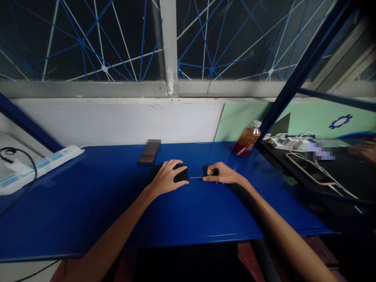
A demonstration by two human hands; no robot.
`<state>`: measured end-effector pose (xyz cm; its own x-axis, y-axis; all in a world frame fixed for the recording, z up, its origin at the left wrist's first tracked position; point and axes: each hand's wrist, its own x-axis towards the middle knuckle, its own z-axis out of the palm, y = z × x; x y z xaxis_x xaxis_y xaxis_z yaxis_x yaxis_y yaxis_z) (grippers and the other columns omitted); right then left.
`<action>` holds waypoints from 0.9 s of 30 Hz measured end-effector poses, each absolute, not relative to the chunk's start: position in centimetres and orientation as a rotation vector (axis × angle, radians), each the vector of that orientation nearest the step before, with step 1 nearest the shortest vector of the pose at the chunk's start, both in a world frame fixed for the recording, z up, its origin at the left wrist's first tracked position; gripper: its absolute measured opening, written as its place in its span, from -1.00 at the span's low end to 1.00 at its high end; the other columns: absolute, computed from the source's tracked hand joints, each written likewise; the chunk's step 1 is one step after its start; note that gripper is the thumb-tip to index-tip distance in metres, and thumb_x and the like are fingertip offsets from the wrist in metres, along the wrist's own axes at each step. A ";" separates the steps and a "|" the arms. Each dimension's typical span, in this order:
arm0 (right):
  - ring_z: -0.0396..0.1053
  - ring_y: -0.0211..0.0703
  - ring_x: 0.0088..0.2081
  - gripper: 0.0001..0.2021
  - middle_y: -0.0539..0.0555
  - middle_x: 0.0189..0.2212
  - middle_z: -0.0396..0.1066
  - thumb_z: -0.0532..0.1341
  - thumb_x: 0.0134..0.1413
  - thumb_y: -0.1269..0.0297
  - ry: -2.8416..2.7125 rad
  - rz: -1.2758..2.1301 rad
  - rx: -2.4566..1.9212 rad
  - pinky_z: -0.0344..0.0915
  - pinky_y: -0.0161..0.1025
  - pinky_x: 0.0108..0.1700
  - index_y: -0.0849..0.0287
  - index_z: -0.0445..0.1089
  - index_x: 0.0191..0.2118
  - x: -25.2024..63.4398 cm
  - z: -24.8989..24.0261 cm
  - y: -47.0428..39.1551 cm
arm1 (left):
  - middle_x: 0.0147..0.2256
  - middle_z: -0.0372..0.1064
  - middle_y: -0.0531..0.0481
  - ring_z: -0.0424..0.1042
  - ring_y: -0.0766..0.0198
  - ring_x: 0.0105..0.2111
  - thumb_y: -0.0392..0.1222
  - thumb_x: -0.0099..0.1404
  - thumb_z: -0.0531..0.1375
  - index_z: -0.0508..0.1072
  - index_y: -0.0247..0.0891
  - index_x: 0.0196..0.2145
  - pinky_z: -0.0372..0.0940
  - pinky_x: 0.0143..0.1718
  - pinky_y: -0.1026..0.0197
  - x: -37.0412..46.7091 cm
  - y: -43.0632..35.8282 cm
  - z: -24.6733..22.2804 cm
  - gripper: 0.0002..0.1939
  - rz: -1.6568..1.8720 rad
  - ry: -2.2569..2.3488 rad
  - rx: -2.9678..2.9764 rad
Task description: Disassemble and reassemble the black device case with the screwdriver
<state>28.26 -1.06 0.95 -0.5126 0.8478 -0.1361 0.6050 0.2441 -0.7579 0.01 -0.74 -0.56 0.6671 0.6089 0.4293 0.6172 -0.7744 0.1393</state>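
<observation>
My left hand (pixel 168 177) lies over a flat black box (pixel 181 173), its fingers and thumb gripping it against the blue table (pixel 182 219). Much of the box is hidden beneath that hand. In the closed fingers of my right hand (pixel 220 173) is a screwdriver (pixel 196 178) with a thin metal shaft and a bit of green at the handle. Its shaft points left, the tip at or very near the right end of the box. A few tiny specks, too small to name, lie on the table just above the shaft.
Behind my left hand lies a dark phone-like slab (pixel 149 152). A bottle of reddish drink (pixel 247 139) stands at the back right by a blue post. A white power strip (pixel 44 168) runs along the left. On the neighbouring desk are cables and another person's blurred hand (pixel 362 150).
</observation>
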 end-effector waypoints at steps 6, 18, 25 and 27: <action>0.13 -0.37 -0.63 -0.55 -0.05 -0.67 0.27 0.21 -0.02 -0.14 -2.253 1.086 -1.314 0.03 -0.37 -0.56 0.23 0.38 -0.50 28.2 0.9 -1.0 | 0.08 0.25 -0.18 0.23 -0.05 0.06 0.10 0.27 0.17 0.35 -0.14 0.07 0.18 -0.01 -0.10 -0.2 -0.8 -0.6 -0.52 -0.718 -1.052 -2.861; 0.21 -0.30 -0.51 -0.61 -0.02 -0.53 0.38 0.28 -0.07 -0.09 -2.350 0.900 -1.297 0.08 -0.33 -0.44 0.22 0.46 -0.44 29.0 1.2 -0.7 | 0.05 0.26 -0.16 0.25 -0.03 0.04 0.08 0.27 0.17 0.34 -0.13 0.07 0.21 -0.01 -0.10 -0.2 -1.0 -0.3 -0.54 -0.737 -1.066 -2.890; 0.19 -0.31 -0.53 -0.61 -0.06 -0.56 0.32 0.34 -0.15 -0.09 -2.388 0.765 -1.383 0.02 -0.34 -0.46 0.18 0.36 -0.45 28.5 1.5 -0.8 | 0.04 0.27 -0.16 0.25 -0.02 0.04 0.08 0.27 0.17 0.34 -0.15 0.07 0.21 0.01 -0.11 -0.2 -1.0 0.0 -0.54 -0.715 -1.107 -2.911; 0.14 -0.32 -0.56 -0.62 -0.09 -0.60 0.28 0.33 -0.12 -0.08 -2.413 0.740 -1.422 -0.02 -0.34 -0.49 0.16 0.33 -0.41 28.3 1.6 -1.0 | 0.04 0.27 -0.17 0.24 -0.03 0.05 0.07 0.27 0.18 0.34 -0.16 0.06 0.20 0.02 -0.11 -0.2 -1.1 0.1 -0.54 -0.708 -1.124 -2.913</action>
<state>28.30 -1.01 1.64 -0.4954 0.8675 -0.0455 0.7439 0.3966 -0.5379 -0.17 -1.08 0.08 0.6557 0.6517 0.3812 0.6252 -0.7518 0.2097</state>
